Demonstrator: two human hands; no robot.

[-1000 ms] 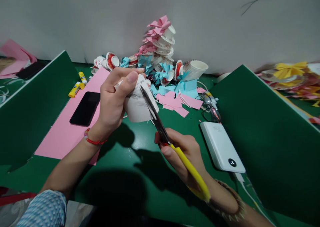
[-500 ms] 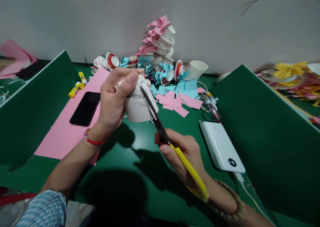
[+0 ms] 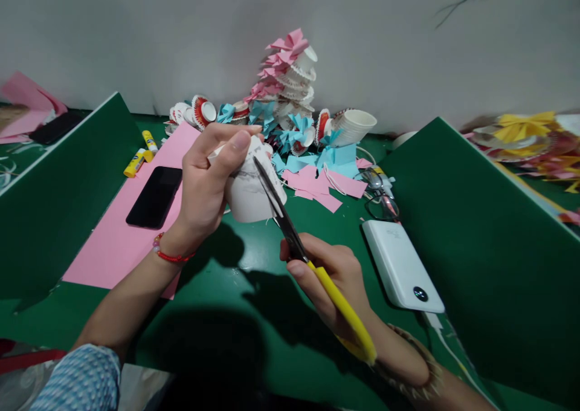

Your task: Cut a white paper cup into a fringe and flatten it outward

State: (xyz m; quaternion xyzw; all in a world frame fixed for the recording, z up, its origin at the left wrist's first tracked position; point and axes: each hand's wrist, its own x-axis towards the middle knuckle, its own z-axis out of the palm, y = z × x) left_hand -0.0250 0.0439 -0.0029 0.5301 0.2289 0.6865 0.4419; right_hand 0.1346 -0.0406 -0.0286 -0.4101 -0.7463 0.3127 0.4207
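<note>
My left hand (image 3: 206, 184) is closed round a white paper cup (image 3: 251, 196), held tilted above the green table (image 3: 235, 278). My right hand (image 3: 330, 278) grips yellow-handled scissors (image 3: 308, 260). Their dark blades reach up and lie against the cup's wall near its rim. A red bead bracelet sits on my left wrist, and a woven band on my right wrist.
A pink paper sheet (image 3: 118, 236) with a black phone (image 3: 154, 196) lies at left, with glue sticks (image 3: 140, 154) beyond. Finished paper-cup decorations (image 3: 285, 90) pile up at the wall. Pink and blue paper pieces (image 3: 321, 184), glasses (image 3: 378, 193), a white power bank (image 3: 401, 266) and green dividers (image 3: 489, 236) lie right.
</note>
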